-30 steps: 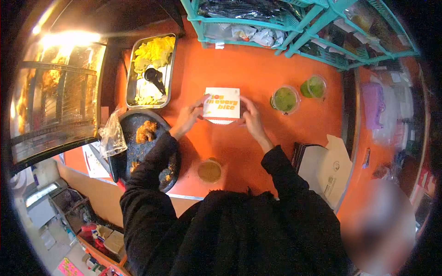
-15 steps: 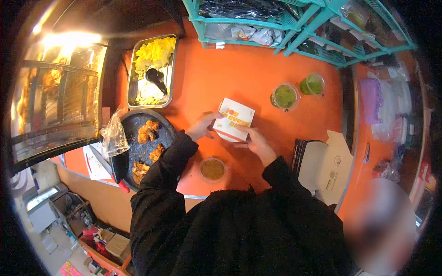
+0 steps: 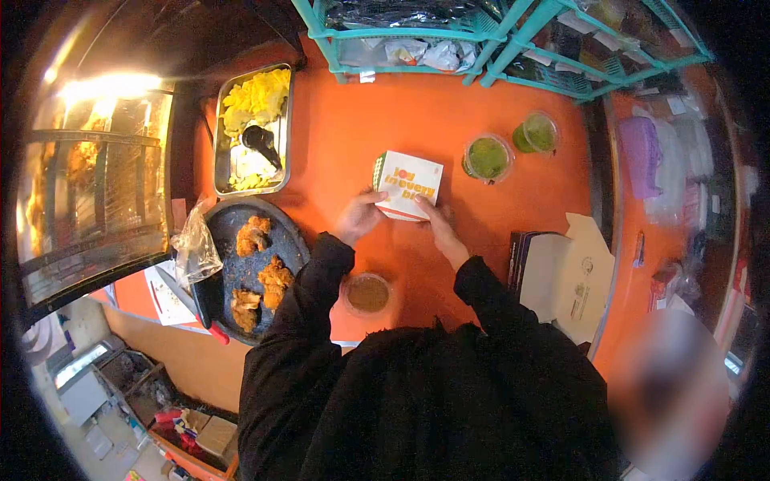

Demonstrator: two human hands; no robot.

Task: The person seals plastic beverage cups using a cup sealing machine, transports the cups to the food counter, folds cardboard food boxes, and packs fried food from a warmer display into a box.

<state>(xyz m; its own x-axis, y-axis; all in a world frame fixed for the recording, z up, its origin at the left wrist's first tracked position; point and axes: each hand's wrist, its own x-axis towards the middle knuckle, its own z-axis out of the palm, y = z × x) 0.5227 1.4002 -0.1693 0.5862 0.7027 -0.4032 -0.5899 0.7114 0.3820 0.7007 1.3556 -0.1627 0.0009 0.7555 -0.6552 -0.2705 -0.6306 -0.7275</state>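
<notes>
Between both hands, above the orange counter, is a small white cardboard food box (image 3: 409, 180) with orange and yellow lettering on its closed lid. My left hand (image 3: 362, 215) grips its lower left corner, the thumb on the lid. At the lower right edge, my right hand (image 3: 439, 226) holds the box with its thumb on top; the other fingers are partly hidden beneath. A tub of brown sauce (image 3: 368, 295) stands on the counter below my left hand. To the left lies a dark round platter (image 3: 233, 276) bearing fried chicken pieces (image 3: 275, 282).
A metal tray (image 3: 282, 172) of yellow food holds a black scoop (image 3: 261, 146). Two tubs of green sauce (image 3: 488, 158) stand right of the box. An open carton (image 3: 589, 276) is at right, teal racks (image 3: 409, 34) at the back. A red-handled knife (image 3: 192, 309) lies beside the platter.
The box has turned and tipped, so its lettering reads straighter and its green-patterned left side shows. My left hand has closed onto the corner. The whole view has shifted slightly.
</notes>
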